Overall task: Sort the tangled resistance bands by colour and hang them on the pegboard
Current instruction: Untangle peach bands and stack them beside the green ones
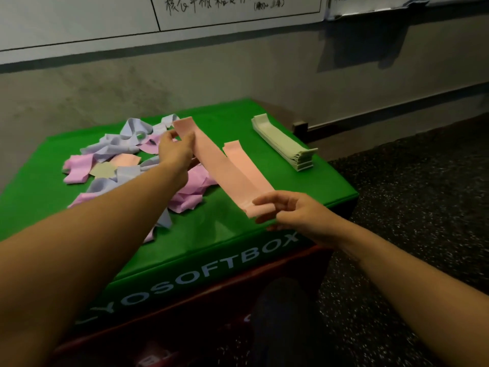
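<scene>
Your right hand [296,213] pinches the near end of a salmon-pink band [222,165] between thumb and fingers, the end folded over in that grip. Your left hand [176,149] holds the far end of the same band, fingers curled round its edge, so the band runs taut and slanted between the two hands, lifted just above the worktop [227,234]. A second salmon-pink band [244,165] lies flat just beside it on the right; whether the two touch near your right hand is hard to tell from this angle.

To the left, under and beyond your left forearm, sits the tangled heap [119,165] of pink, lilac, pale yellow and peach bands, loosely knotted together. Well apart, at the far right corner of the worktop, a neat stack of pale green bands [283,141] lies flat, its ends slightly curled up.

The worktop is a green padded box with white lettering along its front face, resting on a red box [185,313] below. A grey wall [238,75] rises behind, with a whiteboard [211,11] bearing handwriting above. The floor [410,207] is dark and speckled.
</scene>
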`<state>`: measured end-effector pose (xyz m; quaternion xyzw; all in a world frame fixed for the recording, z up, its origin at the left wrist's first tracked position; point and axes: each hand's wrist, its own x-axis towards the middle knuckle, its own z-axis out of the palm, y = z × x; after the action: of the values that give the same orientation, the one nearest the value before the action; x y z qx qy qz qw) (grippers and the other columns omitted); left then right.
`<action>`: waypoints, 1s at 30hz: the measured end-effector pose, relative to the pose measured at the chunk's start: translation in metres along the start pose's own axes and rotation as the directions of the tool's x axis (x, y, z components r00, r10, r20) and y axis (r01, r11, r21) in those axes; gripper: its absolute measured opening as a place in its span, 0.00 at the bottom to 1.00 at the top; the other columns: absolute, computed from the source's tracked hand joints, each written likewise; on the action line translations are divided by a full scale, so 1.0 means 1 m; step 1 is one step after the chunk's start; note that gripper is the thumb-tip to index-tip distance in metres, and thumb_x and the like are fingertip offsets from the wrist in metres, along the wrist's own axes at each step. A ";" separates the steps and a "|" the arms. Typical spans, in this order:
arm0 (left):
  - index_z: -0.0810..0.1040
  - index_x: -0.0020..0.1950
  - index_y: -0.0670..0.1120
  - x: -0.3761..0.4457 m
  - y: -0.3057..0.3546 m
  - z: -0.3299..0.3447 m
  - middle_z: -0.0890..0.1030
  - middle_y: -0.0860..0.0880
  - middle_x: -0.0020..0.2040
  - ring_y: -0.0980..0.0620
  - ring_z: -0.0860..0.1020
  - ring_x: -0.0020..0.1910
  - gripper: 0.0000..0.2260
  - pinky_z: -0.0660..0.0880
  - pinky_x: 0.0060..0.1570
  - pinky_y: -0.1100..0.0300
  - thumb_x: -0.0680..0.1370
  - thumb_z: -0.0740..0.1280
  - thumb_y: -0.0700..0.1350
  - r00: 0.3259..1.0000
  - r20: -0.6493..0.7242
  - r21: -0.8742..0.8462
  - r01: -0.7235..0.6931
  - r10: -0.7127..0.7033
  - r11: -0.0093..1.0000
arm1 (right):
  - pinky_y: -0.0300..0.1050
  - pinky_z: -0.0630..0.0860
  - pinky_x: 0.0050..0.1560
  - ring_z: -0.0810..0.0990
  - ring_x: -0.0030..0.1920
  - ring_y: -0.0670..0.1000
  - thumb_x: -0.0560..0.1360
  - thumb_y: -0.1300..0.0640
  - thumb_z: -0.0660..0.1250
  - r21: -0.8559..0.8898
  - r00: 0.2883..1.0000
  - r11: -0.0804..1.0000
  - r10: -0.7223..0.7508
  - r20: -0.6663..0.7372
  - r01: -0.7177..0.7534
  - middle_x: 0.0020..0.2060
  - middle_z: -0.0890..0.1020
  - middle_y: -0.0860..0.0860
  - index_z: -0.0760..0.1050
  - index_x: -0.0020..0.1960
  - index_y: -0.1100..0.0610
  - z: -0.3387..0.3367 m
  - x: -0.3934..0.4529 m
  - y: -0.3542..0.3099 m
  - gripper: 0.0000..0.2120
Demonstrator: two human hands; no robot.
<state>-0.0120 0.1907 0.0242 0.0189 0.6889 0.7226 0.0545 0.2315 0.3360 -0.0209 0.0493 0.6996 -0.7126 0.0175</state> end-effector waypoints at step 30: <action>0.78 0.63 0.46 0.130 -0.086 0.097 0.77 0.48 0.61 0.51 0.77 0.53 0.14 0.75 0.50 0.58 0.78 0.71 0.48 0.966 0.240 0.579 -0.223 0.098 0.784 | 0.50 0.74 0.51 0.74 0.48 0.45 0.74 0.47 0.70 -0.811 0.879 0.425 -0.427 0.211 0.402 0.46 0.79 0.43 0.85 0.49 0.49 -0.086 0.083 0.048 0.09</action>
<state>-0.1268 0.3048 -0.0625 0.1654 0.8693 0.4630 0.0515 0.1571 0.4243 -0.0784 -0.1288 0.9425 -0.2714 -0.1463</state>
